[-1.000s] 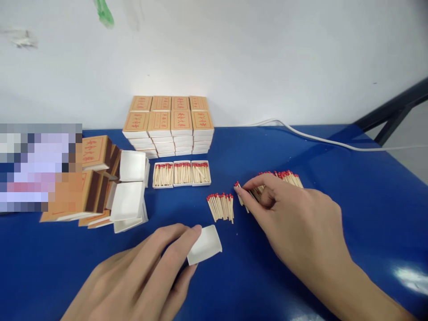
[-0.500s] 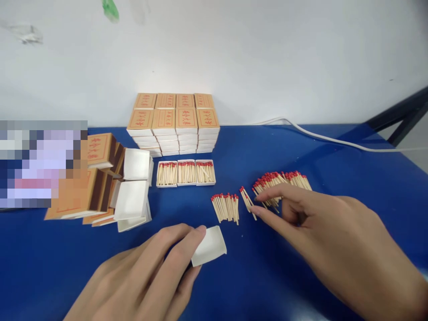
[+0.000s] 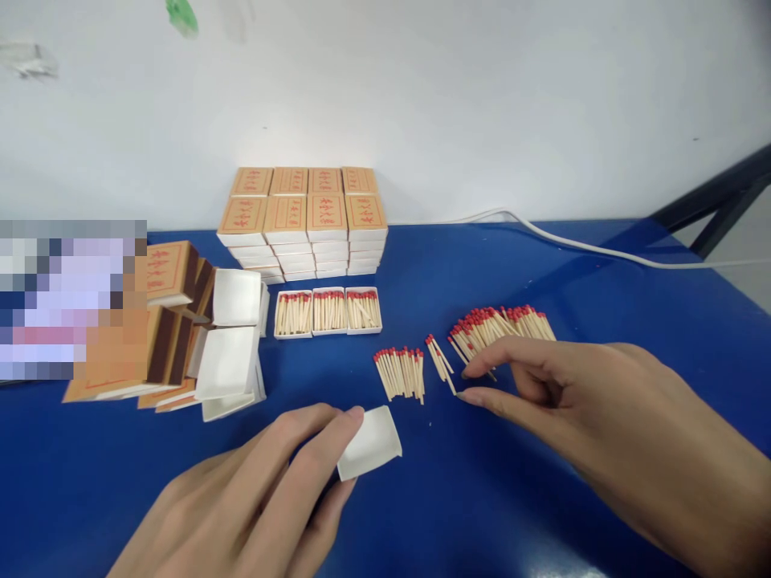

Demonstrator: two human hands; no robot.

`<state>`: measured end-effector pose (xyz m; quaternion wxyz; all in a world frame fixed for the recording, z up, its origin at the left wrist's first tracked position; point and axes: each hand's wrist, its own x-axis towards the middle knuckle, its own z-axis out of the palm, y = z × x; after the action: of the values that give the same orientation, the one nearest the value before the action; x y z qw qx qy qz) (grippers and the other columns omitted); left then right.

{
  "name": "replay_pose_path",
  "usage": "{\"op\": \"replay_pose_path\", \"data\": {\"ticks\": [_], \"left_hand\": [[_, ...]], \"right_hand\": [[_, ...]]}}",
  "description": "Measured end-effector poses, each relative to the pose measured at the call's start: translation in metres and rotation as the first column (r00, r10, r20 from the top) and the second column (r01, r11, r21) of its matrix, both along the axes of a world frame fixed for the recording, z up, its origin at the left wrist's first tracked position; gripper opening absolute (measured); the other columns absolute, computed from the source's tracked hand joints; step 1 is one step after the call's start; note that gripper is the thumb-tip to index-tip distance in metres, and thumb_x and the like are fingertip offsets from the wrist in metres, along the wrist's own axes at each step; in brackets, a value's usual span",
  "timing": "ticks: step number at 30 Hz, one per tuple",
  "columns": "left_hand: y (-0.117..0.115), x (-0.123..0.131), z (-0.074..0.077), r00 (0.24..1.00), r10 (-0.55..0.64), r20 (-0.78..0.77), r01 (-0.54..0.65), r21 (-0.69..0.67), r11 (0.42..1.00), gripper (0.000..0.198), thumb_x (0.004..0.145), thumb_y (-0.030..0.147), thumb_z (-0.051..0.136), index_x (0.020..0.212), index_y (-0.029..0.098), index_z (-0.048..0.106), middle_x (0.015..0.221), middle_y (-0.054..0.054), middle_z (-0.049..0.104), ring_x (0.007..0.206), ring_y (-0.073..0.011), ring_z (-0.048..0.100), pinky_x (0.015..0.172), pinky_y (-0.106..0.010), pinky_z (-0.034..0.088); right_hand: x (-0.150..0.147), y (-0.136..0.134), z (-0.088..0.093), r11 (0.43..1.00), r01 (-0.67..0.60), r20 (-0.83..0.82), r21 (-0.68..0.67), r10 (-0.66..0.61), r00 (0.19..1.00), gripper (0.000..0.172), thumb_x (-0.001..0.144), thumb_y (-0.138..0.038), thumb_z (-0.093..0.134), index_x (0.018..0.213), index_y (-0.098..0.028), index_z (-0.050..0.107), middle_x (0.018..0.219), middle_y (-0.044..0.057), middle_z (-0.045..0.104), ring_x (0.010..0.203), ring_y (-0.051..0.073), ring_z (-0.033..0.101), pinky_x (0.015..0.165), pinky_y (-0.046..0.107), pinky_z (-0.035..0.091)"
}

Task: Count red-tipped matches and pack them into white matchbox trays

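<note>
My left hand (image 3: 259, 490) grips a small white matchbox tray (image 3: 373, 443) between thumb and fingers. The tray's inside shows bare white, tilted towards the right. My right hand (image 3: 578, 417) is open, its thumb and index fingertips a little apart. Those fingertips are beside a few loose matches (image 3: 439, 359), close to the lower end of one. Just left of these lies a row of red-headed matches (image 3: 400, 373). Behind my right fingers spreads a larger pile of matches (image 3: 491, 325), partly hidden by the hand.
Three trays filled with matches (image 3: 328, 311) stand in a row before stacked matchboxes (image 3: 301, 221) by the wall. Empty white trays (image 3: 227, 361) and matchbox sleeves (image 3: 172, 269) are piled at left on the blue table (image 3: 482, 506). A white cable (image 3: 578, 242) runs along the back right.
My right thumb and index finger have drawn slightly back from the few loose matches, which stay on the table. My left hand keeps the tray. The whole view has shifted slightly.
</note>
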<state>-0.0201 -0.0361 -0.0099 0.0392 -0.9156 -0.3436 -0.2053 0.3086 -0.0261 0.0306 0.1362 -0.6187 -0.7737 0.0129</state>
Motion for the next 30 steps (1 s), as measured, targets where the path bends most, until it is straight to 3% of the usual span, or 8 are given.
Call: {"op": "replay_pose_path", "data": {"ticks": [10,17,30], "left_hand": [[0.001,0.000,-0.001,1.000,0.013,-0.009,-0.013,-0.008,1.000,0.038,0.118,0.031,0.052,0.153,0.022,0.064,0.139,0.001,0.080,0.099,-0.0171,0.085,0.074,-0.037,0.065],[0.000,0.000,-0.003,1.000,0.000,0.014,0.000,0.015,1.000,0.038,0.117,0.030,0.055,0.153,0.021,0.065,0.139,0.001,0.081,0.101,-0.0192,0.085,0.072,-0.039,0.064],[-0.001,0.002,-0.001,0.999,0.022,0.037,-0.021,-0.022,1.000,0.039,0.118,0.033,0.055,0.154,0.020,0.064,0.136,-0.002,0.080,0.093,-0.0172,0.085,0.070,-0.038,0.063]], "right_hand": [[0.001,-0.001,-0.003,0.998,0.006,-0.043,-0.063,-0.009,0.999,0.045,0.110,-0.069,0.056,0.095,-0.032,0.075,0.055,-0.006,0.056,0.042,0.016,0.050,0.041,0.030,0.030],[-0.005,0.001,-0.004,0.997,0.020,-0.086,-0.070,-0.026,0.996,0.039,0.112,-0.060,0.058,0.091,-0.032,0.076,0.063,-0.003,0.068,0.046,0.017,0.056,0.048,0.033,0.032],[-0.008,0.002,-0.004,0.994,0.006,-0.093,-0.107,-0.016,0.996,0.033,0.113,-0.050,0.056,0.092,-0.031,0.071,0.064,-0.005,0.069,0.051,0.018,0.065,0.050,0.031,0.034]]}}
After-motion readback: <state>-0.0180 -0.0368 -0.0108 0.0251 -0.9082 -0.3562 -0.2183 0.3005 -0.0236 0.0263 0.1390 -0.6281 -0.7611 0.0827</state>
